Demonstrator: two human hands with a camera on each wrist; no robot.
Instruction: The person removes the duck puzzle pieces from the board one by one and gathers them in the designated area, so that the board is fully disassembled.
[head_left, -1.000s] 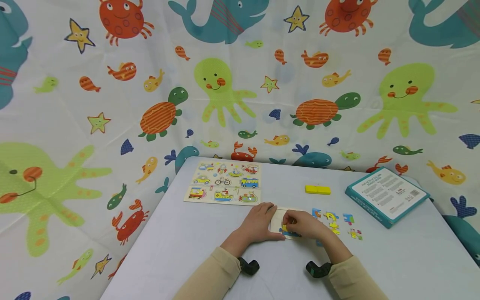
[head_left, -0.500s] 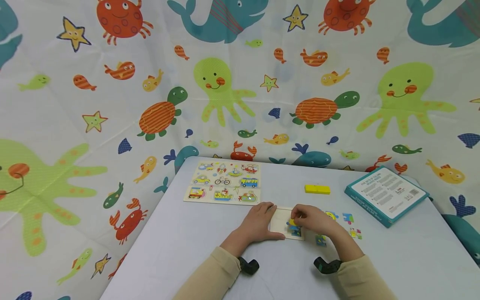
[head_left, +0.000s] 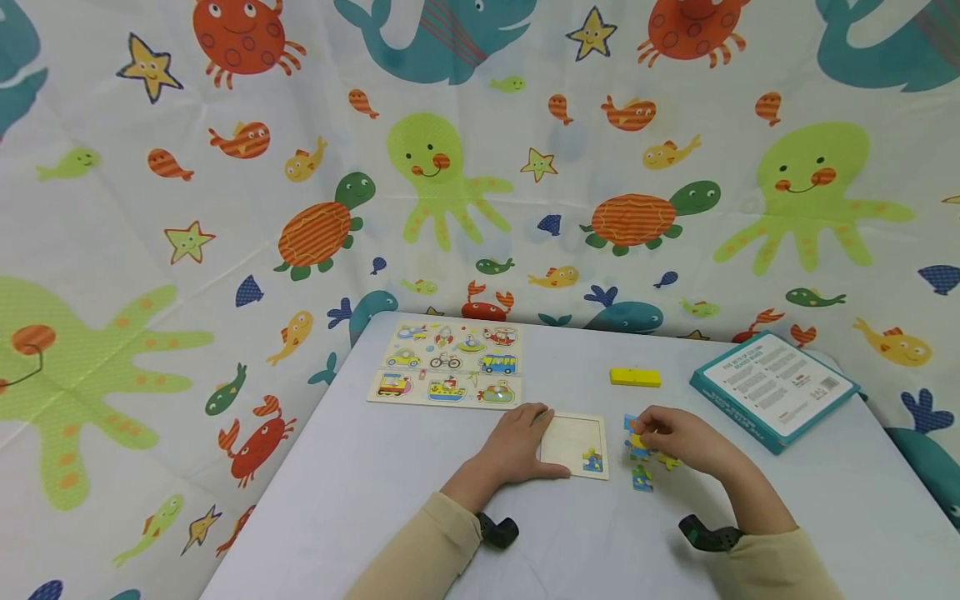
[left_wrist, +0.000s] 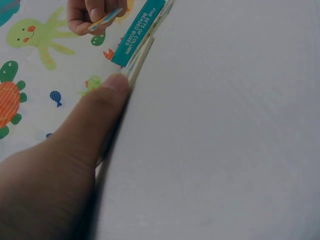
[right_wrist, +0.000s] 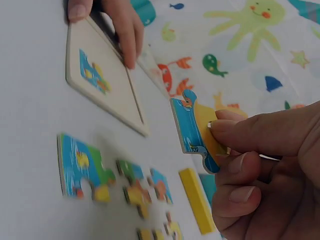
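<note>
My left hand (head_left: pixel 513 446) rests along the left side of a small wooden puzzle tray (head_left: pixel 558 433), its thumb straight at the near edge and its fingers at the far one. One jigsaw piece (head_left: pixel 592 460) lies in the tray's near right corner. To the right of the tray, my right hand (head_left: pixel 686 437) pinches a blue and yellow jigsaw piece (right_wrist: pixel 192 127) between thumb and fingers, raised above the table. Loose jigsaw pieces lie below it, among them a blue and green one (right_wrist: pixel 82 165). The right hand hides some of them in the head view.
A larger wooden board with vehicle pictures (head_left: pixel 446 364) lies at the back left. Behind the loose pieces is a yellow bar (head_left: pixel 635 377), and a teal and white box (head_left: pixel 776 390) lies at the right. A printed sea-animal cloth (head_left: pixel 630 150) hangs behind the table.
My right hand has moved right, from over the tray to above the loose pieces, carrying the pinched jigsaw piece along. The left hand and the tray have stayed in place.
</note>
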